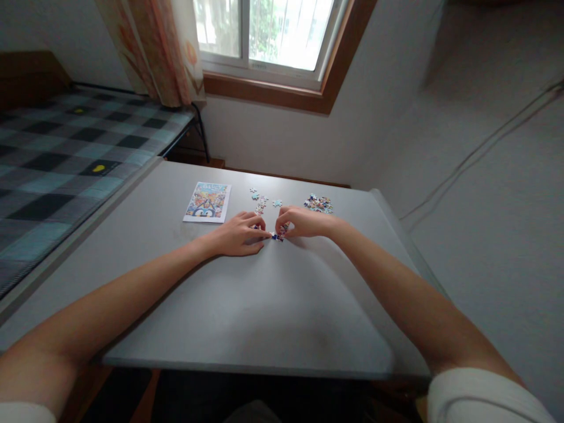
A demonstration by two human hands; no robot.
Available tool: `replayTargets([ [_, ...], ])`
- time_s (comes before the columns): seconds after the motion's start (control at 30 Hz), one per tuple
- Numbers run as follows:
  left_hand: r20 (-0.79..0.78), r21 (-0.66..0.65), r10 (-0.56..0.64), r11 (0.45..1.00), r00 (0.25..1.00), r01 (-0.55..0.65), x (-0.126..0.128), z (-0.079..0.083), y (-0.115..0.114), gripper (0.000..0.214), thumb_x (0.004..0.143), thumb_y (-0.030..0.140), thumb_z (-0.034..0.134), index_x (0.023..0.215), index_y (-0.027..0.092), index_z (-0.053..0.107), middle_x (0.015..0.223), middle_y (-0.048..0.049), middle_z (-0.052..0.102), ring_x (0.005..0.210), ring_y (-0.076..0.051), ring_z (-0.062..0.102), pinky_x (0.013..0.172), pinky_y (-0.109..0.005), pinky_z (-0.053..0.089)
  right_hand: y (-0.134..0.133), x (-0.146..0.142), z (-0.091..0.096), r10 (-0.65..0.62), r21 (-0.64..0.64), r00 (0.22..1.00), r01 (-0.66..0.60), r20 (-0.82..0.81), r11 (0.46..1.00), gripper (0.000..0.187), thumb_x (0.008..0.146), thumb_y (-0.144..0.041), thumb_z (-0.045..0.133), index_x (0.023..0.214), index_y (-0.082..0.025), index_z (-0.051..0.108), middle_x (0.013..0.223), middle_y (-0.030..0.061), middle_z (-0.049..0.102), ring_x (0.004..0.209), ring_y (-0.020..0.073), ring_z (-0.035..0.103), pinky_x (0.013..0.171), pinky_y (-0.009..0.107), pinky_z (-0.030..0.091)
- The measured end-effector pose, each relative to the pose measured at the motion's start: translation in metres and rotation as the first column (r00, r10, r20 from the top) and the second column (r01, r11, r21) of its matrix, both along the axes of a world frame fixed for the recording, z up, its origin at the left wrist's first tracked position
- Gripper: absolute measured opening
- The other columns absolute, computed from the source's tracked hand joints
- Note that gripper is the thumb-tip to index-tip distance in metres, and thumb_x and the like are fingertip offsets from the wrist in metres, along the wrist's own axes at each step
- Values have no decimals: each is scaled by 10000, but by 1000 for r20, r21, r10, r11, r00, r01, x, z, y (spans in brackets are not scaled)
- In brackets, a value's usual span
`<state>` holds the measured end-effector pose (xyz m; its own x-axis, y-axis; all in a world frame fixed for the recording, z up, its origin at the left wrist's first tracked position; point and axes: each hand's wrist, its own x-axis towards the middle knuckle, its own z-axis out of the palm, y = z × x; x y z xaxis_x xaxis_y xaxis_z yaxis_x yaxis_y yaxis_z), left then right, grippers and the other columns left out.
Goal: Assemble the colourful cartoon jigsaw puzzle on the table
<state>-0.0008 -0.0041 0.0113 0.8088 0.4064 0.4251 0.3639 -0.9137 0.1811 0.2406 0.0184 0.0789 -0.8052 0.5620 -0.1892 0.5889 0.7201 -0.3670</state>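
Note:
Small dark blue and white jigsaw pieces (277,237) lie on the table between my two hands. My left hand (243,234) rests at their left side, fingers bent and fingertips against the edge of the pieces. From the right, my right hand (304,222) closes its thumb and fingers on a jigsaw piece (284,228), mostly covered by the fingers. Just beyond my hands runs a strip of colourful jigsaw pieces (261,204), partly hidden by the left hand. A loose pale blue piece (277,203) lies beside it.
A printed picture sheet (207,201) lies left of the pieces. At the right is a heap of mixed jigsaw pieces (319,203). The grey table (247,317) borders a bed with a checked cover (88,138) on the left. A window (282,35) is behind.

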Motion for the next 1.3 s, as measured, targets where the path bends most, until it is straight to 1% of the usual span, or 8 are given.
replayTargets([
  [0.17, -5, 5, 1, 1000, 1000, -1, 0, 0, 0, 278, 923, 310, 553, 1150, 281, 711, 1038, -57, 656, 975, -201, 582, 931, -374, 455, -6, 12, -8, -41, 28, 995, 44, -96, 999, 211, 783, -93, 709, 949, -211, 764, 973, 71, 646, 904, 193, 614, 862, 331, 487],
  [0.3, 7, 17, 0, 1000, 1000, 0, 1, 1, 0, 274, 930, 304, 544, 1143, 271, 713, 1035, -57, 658, 965, -198, 585, 928, -371, 457, -19, 25, -15, -136, 64, 965, 153, -224, 986, 272, 810, -76, 647, 1019, -213, 752, 981, 69, 644, 907, 185, 612, 836, 322, 498],
  [0.43, 17, 12, 0, 1000, 1000, -1, 1, 1, 0, 272, 931, 304, 549, 1145, 268, 712, 1026, -58, 658, 977, -201, 585, 934, -375, 456, -38, 28, -33, -126, 121, 930, 178, -346, 977, 300, 883, -103, 541, 1058, -217, 757, 980, 74, 646, 905, 178, 605, 841, 334, 501],
  [0.63, -1, -3, 7, 1000, 1000, -7, 2, 2, 0, 268, 924, 304, 551, 1130, 271, 719, 1024, -59, 662, 977, -205, 585, 934, -381, 457, -58, 23, -58, -132, 216, 901, 238, -412, 947, 340, 920, -156, 508, 1154, -243, 738, 1029, 94, 640, 992, 205, 590, 907, 379, 504],
  [0.87, 2, 21, 3, 1000, 1000, -3, 1, 1, 0, 263, 937, 308, 538, 1128, 265, 715, 1038, -61, 664, 955, -198, 597, 916, -374, 464, -59, 21, -72, -229, 225, 853, 366, -470, 903, 277, 899, -182, 568, 1056, -273, 777, 1037, 89, 644, 1016, 226, 577, 937, 431, 493],
  [0.97, 14, 30, 8, 1000, 1000, -9, 0, 0, 0, 274, 939, 300, 535, 1149, 255, 705, 1055, -68, 664, 945, -193, 612, 904, -368, 470, -56, 25, -78, -237, 216, 827, 389, -509, 895, 245, 882, -177, 597, 982, -287, 792, 1028, 75, 660, 1019, 223, 585, 950, 437, 488],
  [1.13, 65, 46, 118, 992, 991, -121, 0, -1, 0, 287, 948, 280, 517, 1168, 229, 694, 1062, -81, 673, 977, -206, 633, 896, -383, 462, -55, 38, -83, -238, 185, 781, 409, -578, 893, 219, 869, -177, 615, 911, -290, 797, 1084, 72, 677, 1043, 224, 607, 941, 436, 506],
  [1.3, 39, 40, 271, 961, 962, -272, 1, -2, 1, 297, 946, 327, 527, 1164, 213, 694, 1148, -92, 675, 1021, -235, 628, 942, -421, 430, -59, 40, -82, -224, 196, 765, 415, -603, 888, 238, 892, -184, 588, 996, -275, 782, 1066, 83, 684, 1036, 219, 618, 944, 428, 519],
])
